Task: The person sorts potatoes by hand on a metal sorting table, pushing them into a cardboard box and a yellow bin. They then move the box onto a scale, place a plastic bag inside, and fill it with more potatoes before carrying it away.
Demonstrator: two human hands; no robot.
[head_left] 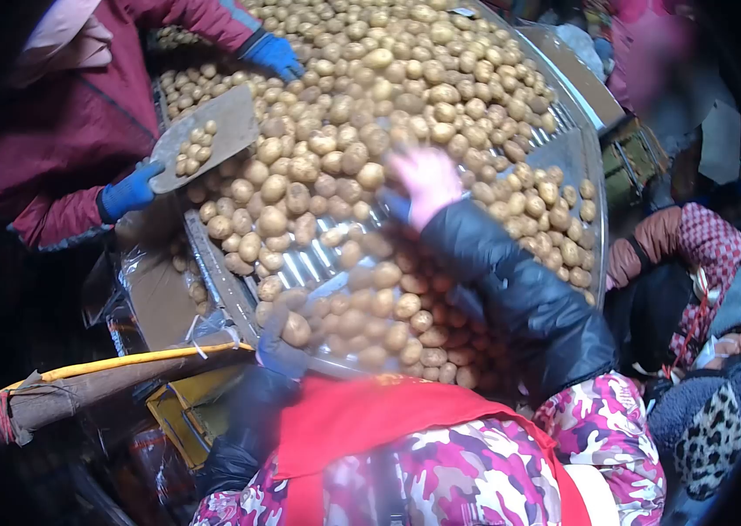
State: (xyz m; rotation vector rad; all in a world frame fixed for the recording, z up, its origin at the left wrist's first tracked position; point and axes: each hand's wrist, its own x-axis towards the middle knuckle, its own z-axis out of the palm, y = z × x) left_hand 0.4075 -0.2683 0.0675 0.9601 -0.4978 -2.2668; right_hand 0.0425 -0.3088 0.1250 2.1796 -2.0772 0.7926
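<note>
Many potatoes (pixel 326 158) cover a metal roller table in front of me. My right hand (pixel 427 182), in a pink glove, is stretched over the potatoes near the middle; its fingers are smeared by motion. At the table's near edge, my left hand (pixel 283 346), in a grey-blue glove, grips the side of a scoop (pixel 328 362). Blurred potatoes (pixel 357 320) lie heaped on the scoop, hiding most of it.
Across on the left, a co-worker's blue-gloved hand (pixel 131 189) holds a scoop (pixel 234 123) with several small potatoes; the other glove (pixel 276 56) touches the pile. A yellow-edged bar (pixel 125 373) juts out at lower left. Another person (pixel 694 272) is at the right.
</note>
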